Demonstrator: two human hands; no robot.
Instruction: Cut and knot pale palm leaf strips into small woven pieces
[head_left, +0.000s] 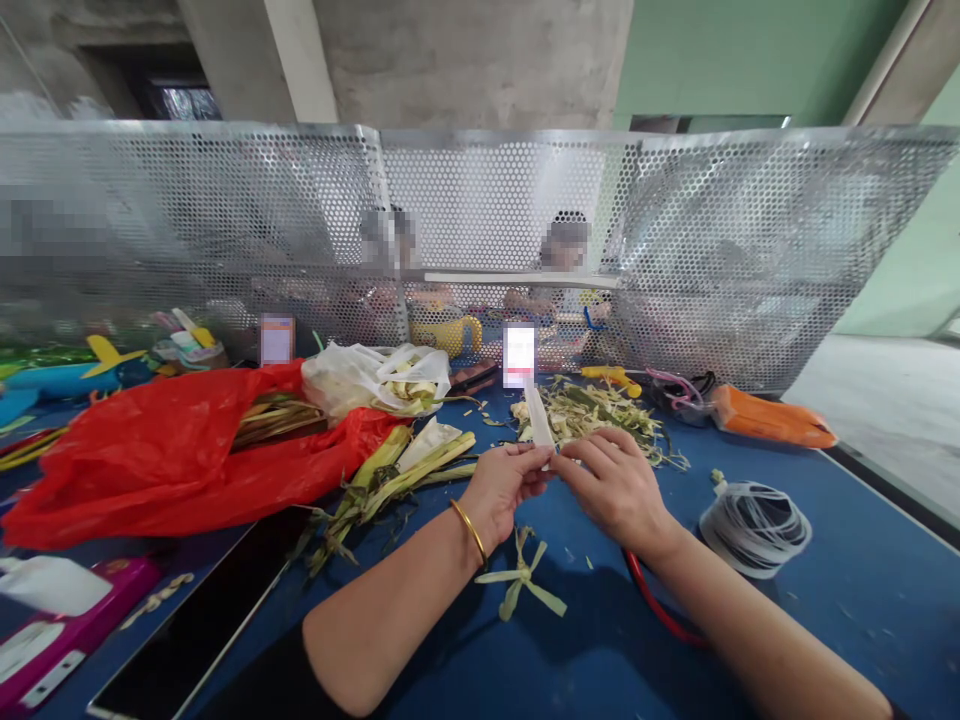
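Between the thumb and fingers of my left hand (514, 483) is the lower end of a pale, flat strip (538, 420) that points up and away. The fingertips of my right hand (609, 480) meet the same end of the strip, pinched close beside the left fingers. On the blue table just below my hands lies a pale green star-shaped piece (523, 577) made of several thin leaf strips. A heap of shredded husk (607, 415) lies behind my hands. Long green and yellow stalks (390, 475) rest to the left.
At left are a red plastic bag (187, 450), a white plastic bag (367, 375) and a dark flat device (202, 610). A coil of clear line (755, 528) and an orange packet (772, 417) lie right. Behind a perforated metal screen (495, 180), two people sit.
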